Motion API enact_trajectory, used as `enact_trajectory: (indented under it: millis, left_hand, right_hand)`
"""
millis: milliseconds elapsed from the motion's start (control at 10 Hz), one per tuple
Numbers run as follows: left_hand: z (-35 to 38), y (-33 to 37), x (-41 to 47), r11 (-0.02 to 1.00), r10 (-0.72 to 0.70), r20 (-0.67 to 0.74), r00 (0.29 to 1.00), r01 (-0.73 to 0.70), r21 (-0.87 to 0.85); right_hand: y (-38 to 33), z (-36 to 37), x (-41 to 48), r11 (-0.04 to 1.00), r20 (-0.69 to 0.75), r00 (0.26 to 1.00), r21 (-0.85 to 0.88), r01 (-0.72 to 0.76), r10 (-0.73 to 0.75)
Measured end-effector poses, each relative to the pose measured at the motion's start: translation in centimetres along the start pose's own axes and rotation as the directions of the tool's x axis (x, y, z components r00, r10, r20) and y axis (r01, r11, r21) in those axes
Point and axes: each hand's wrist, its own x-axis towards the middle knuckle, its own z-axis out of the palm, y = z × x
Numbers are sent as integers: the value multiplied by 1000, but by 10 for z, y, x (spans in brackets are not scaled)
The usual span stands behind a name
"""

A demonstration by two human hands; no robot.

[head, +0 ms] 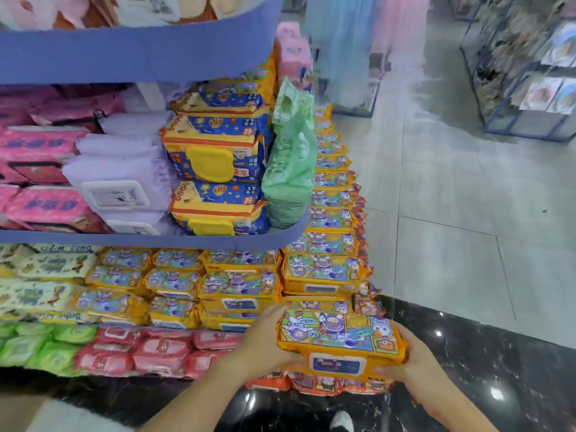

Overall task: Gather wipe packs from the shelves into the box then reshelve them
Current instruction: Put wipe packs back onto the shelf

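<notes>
Wipes fill the shelves on the left of the frame. We hold one orange wipe pack (339,341) at the lower middle, in front of the lower shelf. Our left grip (265,341) is clamped on its left end and our right grip (408,360) on its right end. Similar orange packs (237,285) lie stacked just behind it, under the blue shelf edge (156,240).

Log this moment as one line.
left hand: grips orange wipe pack | right hand: grips same pack | pack: in front of orange stack | box: not in view
</notes>
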Motion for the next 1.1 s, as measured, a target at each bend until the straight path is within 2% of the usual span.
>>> enact_trajectory:
  millis: [100, 200, 300, 400, 500, 600, 800, 900, 1000, 1100]
  left_hand:
    - [19, 7, 17, 999, -46, -4, 999, 46, -7]
    - [25, 12, 45, 996, -90, -30, 996, 89, -20]
    - [22, 11, 71, 994, -107, -48, 993, 108, 22]
    - [13, 5, 108, 979, -106, -120, 987, 125, 158]
    - [11, -5, 124, 954, -97, -180, 979, 143, 264]
    - [15, -24, 131, 905, -46, -193, 980, 123, 406]
    - [14, -29, 130, 918, -55, -219, 974, 135, 372]
    - [11, -25, 126, 916, -60, -183, 981, 128, 381]
    - [6, -21, 110, 899, -59, -113, 992, 102, 426]
    - [5, -16, 91, 939, -72, -78, 994, 95, 331]
  right_hand:
    - [6, -19, 13, 997, -1, 1000, -80, -16, 16]
    - [7, -28, 45, 967, -29, 1000, -254, -15, 8]
    - [6, -27, 72, 949, -40, 999, -313, 22, -37]
    - [6, -21, 114, 923, -53, 994, -379, 65, -92]
    - [10, -16, 137, 932, -58, 995, -358, 53, -79]
    - [16, -7, 156, 940, -61, 998, -339, -33, 13]
    - [19, -7, 162, 947, -99, 991, -299, -116, 90]
    - [14, -1, 155, 940, -108, 990, -319, -121, 91]
    - [2, 14, 134, 916, -170, 984, -385, -108, 44]
    - [-6, 25, 118, 917, -215, 977, -388, -93, 8]
